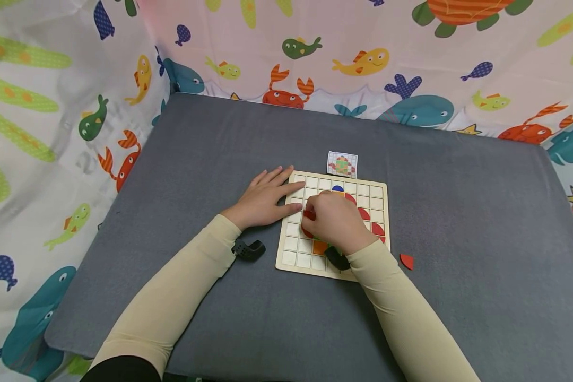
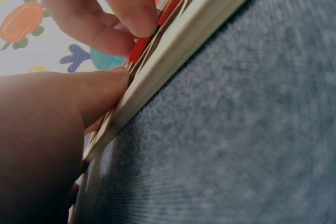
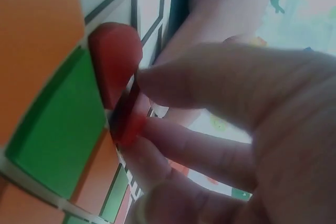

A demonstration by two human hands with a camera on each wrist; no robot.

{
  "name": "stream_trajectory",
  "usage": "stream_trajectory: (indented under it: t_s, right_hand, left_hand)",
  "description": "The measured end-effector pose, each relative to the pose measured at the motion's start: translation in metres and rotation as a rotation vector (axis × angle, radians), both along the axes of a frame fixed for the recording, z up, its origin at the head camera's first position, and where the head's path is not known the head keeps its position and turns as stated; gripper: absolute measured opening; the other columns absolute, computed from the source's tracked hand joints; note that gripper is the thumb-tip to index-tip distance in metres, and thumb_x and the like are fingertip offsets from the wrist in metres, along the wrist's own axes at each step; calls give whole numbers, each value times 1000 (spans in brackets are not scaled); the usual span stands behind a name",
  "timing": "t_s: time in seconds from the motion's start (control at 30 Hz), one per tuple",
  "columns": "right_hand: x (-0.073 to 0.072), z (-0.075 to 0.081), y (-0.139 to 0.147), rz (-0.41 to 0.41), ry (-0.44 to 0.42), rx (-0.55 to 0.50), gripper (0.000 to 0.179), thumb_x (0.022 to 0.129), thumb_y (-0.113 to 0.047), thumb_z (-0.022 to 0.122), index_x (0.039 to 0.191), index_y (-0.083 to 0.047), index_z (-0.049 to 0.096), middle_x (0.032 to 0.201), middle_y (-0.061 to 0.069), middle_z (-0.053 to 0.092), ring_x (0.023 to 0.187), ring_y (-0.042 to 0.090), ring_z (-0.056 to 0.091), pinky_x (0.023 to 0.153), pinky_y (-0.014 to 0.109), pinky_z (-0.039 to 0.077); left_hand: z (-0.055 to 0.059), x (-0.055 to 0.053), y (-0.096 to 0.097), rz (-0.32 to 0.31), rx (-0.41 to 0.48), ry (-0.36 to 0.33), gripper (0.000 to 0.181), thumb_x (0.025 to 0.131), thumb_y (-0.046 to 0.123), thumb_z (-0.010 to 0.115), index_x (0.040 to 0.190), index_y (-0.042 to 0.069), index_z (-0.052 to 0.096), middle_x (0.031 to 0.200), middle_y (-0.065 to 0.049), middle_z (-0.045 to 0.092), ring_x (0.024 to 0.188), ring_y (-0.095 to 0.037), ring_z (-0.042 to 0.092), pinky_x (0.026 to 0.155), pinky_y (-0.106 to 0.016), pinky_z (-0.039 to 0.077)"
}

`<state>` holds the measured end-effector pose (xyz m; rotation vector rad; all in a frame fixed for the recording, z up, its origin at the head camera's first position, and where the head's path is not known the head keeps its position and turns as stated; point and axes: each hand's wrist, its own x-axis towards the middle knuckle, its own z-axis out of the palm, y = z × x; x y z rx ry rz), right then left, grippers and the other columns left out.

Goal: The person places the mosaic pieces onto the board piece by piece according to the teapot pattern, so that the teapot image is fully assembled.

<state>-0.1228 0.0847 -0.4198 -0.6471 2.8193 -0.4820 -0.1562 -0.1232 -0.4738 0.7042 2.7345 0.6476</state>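
A wooden grid board [image 1: 288,259] lies on the grey table, partly filled with coloured tiles. My right hand [image 1: 336,220] is over its left-centre cells and pinches a red tile [image 3: 131,127] between thumb and fingers, down at the board's surface. Just beside that tile, another red tile with a rounded edge [image 3: 116,59] sits in its cell, next to a green tile [image 3: 60,124]. My left hand [image 1: 265,200] rests at the board's left edge, fingers spread and straight, its thumb and index finger over the rim. Part of the pattern is hidden under my right hand and wrist.
A small pattern card [image 1: 342,164] lies against the board's far edge. One loose red quarter-round tile [image 1: 407,261] is on the table to the right of the board. Printed fabric [image 1: 334,79] hangs behind the table and at its left.
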Motion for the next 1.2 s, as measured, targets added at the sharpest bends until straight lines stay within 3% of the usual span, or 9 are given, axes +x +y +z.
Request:
stream_trajectory:
  t_s: [0.33,0.67,0.9,1.2]
  right_hand:
    - [3,-1,1,13,12,-20,10,95,-19,80,99,-11,84,93,3,79,80,19,68,66,36,59]
    - [5,-1,-2,-38,-2,-30,11,98,-13,73,100,-11,83,90,3,77,74,20,64,60,33,55]
    - [5,1,-2,-43,-9,-22,14,99,-12,71,100,-10,84,92,4,78,75,19,65,63,35,57]
    - [8,16,20,-54,15,-56,10,97,-16,76,95,-13,85,90,1,78,76,19,67,68,40,59]
  left_hand:
    - [1,0,1,8,12,-7,63,106,61,50,163,36,40,177,0,15,164,-23,6,131,-48,-3]
    - [4,0,1,2,9,-13,64,105,61,51,163,36,41,177,-1,15,164,-24,6,131,-48,-3]
    - [5,0,0,7,0,-13,65,105,63,50,164,37,40,177,0,14,164,-23,5,131,-48,-4]
    - [5,0,2,10,-7,-23,66,105,63,50,164,36,39,177,-1,14,164,-24,5,131,-49,-4]
